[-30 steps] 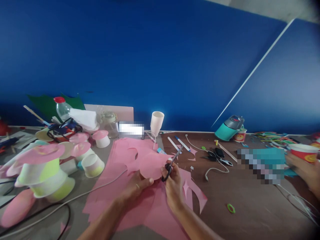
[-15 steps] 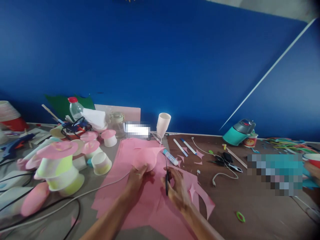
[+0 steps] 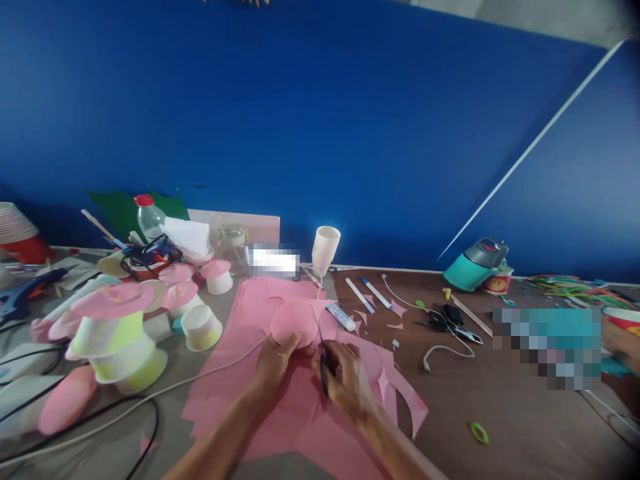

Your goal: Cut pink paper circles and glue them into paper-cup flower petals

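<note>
My left hand [image 3: 277, 357] grips the lower edge of a rounded pink paper piece [image 3: 294, 319], holding it up just above the table. My right hand [image 3: 344, 379] is closed around black-handled scissors [image 3: 321, 350], whose blades point up and away along the right side of that piece. Both hands hover over a pile of large pink paper sheets [image 3: 280, 407] with cut-out scraps [image 3: 400, 393] to the right.
Paper cups with pink tops [image 3: 113, 327] crowd the left, with cables [image 3: 100, 427] in front. A bottle [image 3: 149, 217], jar [image 3: 234, 245] and white cup [image 3: 325, 249] stand by the blue wall. Markers [image 3: 367, 293], a glue tube [image 3: 341, 317], a teal dispenser [image 3: 475, 265] lie right. Another person's hand [image 3: 620, 343] is at far right.
The scissors swung from pointing up-right to pointing nearly straight away, and my right hand came closer to my left. The pink piece turned in my left hand. The view shifted left.
</note>
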`<state>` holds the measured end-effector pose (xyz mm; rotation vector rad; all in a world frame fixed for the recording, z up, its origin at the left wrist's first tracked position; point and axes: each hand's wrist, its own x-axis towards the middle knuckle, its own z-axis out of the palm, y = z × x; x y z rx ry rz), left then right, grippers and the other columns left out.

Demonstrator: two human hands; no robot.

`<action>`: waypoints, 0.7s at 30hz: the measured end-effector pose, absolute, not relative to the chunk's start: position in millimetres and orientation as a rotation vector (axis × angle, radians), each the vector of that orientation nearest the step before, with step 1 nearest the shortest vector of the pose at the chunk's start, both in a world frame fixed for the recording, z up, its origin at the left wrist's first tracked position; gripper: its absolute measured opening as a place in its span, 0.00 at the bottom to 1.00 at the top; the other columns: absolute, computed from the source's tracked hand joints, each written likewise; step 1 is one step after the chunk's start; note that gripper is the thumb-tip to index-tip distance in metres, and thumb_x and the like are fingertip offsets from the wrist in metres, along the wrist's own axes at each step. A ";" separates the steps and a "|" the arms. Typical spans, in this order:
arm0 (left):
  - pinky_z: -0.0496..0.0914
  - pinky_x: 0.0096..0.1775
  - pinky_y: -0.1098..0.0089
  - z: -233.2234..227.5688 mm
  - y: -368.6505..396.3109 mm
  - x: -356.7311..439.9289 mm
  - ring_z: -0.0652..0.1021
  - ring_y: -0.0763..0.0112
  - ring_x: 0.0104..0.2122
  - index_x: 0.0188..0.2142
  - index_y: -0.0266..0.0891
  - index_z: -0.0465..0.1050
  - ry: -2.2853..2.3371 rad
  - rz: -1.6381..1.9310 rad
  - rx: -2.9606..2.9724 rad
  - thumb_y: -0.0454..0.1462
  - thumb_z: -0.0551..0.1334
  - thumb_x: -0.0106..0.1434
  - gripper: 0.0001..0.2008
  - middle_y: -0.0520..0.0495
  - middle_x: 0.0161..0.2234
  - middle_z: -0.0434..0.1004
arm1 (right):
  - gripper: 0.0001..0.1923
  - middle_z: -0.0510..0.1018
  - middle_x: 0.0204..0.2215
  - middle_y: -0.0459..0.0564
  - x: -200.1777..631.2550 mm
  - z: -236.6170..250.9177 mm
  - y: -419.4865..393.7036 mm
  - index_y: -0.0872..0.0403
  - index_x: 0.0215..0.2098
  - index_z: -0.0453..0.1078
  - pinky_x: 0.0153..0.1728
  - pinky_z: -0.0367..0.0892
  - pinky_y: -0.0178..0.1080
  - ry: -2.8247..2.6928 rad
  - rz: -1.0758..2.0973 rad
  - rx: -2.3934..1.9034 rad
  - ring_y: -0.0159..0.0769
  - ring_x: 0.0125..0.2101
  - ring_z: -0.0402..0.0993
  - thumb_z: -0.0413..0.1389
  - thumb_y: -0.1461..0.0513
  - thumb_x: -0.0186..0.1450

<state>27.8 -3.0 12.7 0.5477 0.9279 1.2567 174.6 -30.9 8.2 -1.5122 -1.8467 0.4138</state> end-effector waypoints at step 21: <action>0.71 0.26 0.67 8.4 -0.9 23.4 0.77 0.65 0.18 0.23 0.34 0.76 0.979 1.189 0.748 0.47 0.72 0.48 0.17 0.45 0.17 0.77 | 0.15 0.77 0.24 0.49 170.6 4.2 -31.8 0.56 0.38 0.73 0.29 0.66 0.36 -1.618 0.876 -1.349 0.37 0.25 0.72 0.54 0.52 0.65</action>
